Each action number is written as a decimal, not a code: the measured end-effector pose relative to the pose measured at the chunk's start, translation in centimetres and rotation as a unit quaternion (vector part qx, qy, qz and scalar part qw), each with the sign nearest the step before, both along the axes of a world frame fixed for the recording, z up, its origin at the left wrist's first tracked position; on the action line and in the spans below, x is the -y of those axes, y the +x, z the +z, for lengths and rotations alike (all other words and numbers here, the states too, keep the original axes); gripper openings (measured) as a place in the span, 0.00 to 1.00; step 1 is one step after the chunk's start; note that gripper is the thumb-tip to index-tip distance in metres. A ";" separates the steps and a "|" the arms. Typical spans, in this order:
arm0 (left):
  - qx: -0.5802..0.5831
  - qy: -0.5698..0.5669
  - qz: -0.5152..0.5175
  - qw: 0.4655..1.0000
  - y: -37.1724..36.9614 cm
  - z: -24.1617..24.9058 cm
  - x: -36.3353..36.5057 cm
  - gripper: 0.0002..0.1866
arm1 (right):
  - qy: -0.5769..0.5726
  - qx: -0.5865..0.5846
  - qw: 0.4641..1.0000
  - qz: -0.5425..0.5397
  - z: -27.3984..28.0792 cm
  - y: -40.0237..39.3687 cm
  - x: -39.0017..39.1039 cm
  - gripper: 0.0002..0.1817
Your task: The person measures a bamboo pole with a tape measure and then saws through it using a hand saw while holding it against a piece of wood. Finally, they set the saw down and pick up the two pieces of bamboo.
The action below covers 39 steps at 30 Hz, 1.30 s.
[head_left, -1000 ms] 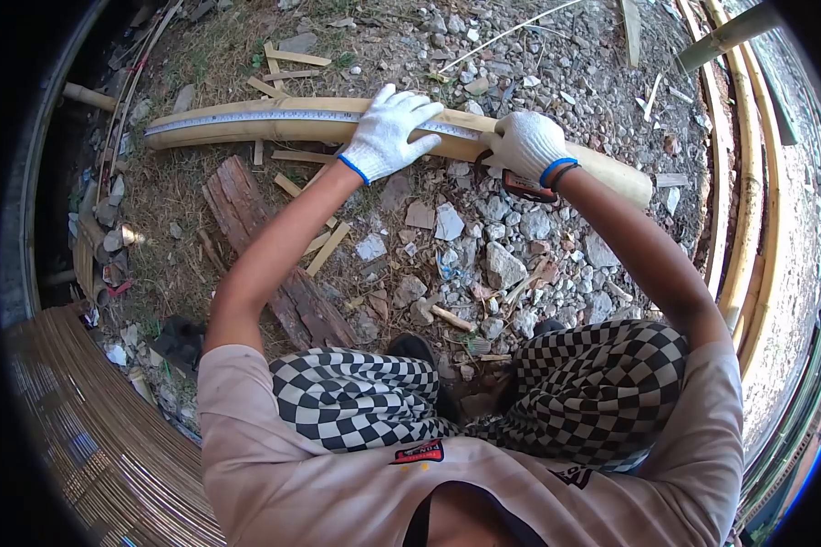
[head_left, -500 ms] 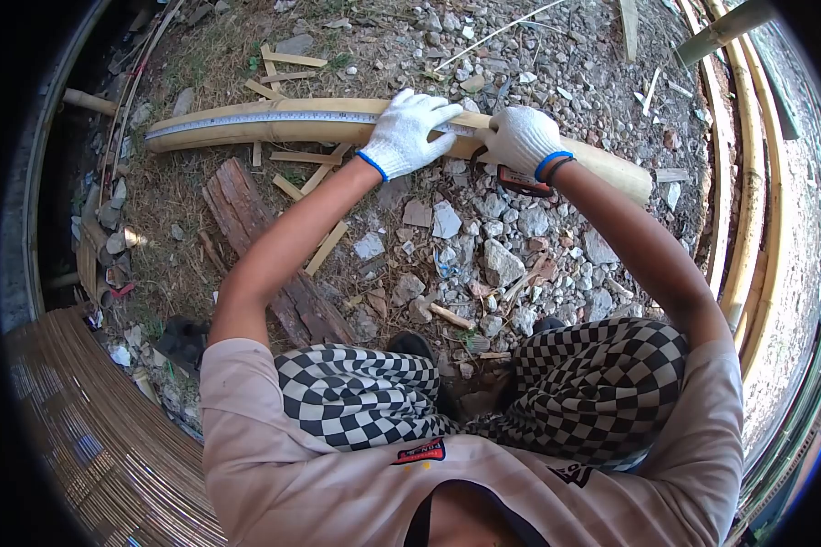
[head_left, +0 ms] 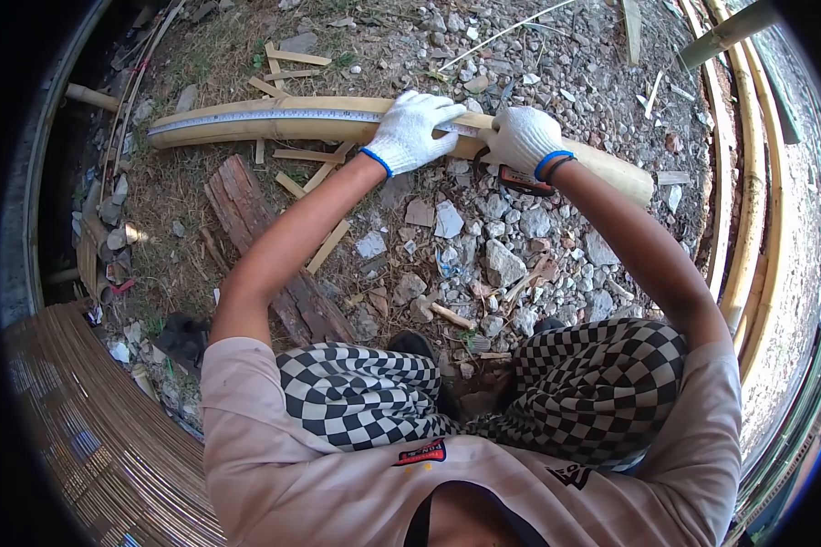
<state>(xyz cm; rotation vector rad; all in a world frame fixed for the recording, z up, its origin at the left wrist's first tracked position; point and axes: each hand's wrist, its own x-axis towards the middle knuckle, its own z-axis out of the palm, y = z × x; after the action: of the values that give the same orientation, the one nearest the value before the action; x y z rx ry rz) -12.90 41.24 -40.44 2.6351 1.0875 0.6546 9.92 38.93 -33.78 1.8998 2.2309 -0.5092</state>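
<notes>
While right hand (head_left: 521,137) stays, left hand (head_left: 413,129) has slid right along bamboo pole (head_left: 274,120).

Rubble (head_left: 483,246) and offcuts (head_left: 315,169) beside pole (head_left: 274,118)

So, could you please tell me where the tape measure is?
In the head view, the tape measure lies along the bamboo pole, pressed by the left hand.

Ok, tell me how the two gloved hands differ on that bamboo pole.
The left hand lies flat, fingers spread over the tape measure on the bamboo pole; the right hand is curled into a fist. The right hand sits by the tape case; the left does not. Both wear white gloves with blue cuffs.
</notes>
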 end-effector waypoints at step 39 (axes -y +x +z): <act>-0.122 -0.074 0.064 0.988 1.0 3.4 -0.7 0.25 | -0.094 -0.152 0.979 0.102 -4.5 1.2 -3.6 0.28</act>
<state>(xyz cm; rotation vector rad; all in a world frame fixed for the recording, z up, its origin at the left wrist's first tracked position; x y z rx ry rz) -11.90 41.92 -37.06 2.5796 1.3265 0.2646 11.09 42.53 -38.23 1.5674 2.4218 -0.9928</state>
